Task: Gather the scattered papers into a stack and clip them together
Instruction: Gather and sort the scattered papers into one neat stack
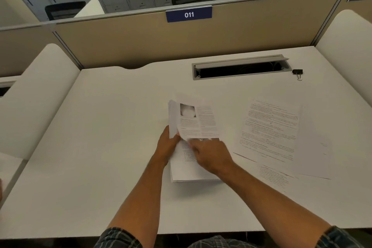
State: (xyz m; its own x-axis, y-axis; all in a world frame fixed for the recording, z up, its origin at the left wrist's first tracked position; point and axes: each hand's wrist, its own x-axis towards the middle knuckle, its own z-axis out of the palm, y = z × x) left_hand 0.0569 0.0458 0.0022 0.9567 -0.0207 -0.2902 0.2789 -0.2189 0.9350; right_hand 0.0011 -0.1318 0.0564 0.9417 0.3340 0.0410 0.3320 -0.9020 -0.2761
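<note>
A stack of printed papers [193, 121] sits at the middle of the white desk [112, 147], its far part lifted and bent up, showing a page with a small picture. My left hand [168, 145] grips the stack's left edge. My right hand [211, 154] rests on the stack's lower part, fingers pressed at the fold, slightly blurred. To the right, several loose printed sheets [269, 133] lie flat and overlapping on the desk. A black binder clip [298, 72] lies at the far right, beside the cable slot.
An open grey cable slot [239, 69] is set into the desk's far side. A beige partition [141, 46] with a blue "011" label [188, 14] stands behind. White side dividers [346, 56] flank the desk. Chairs and lockers stand beyond.
</note>
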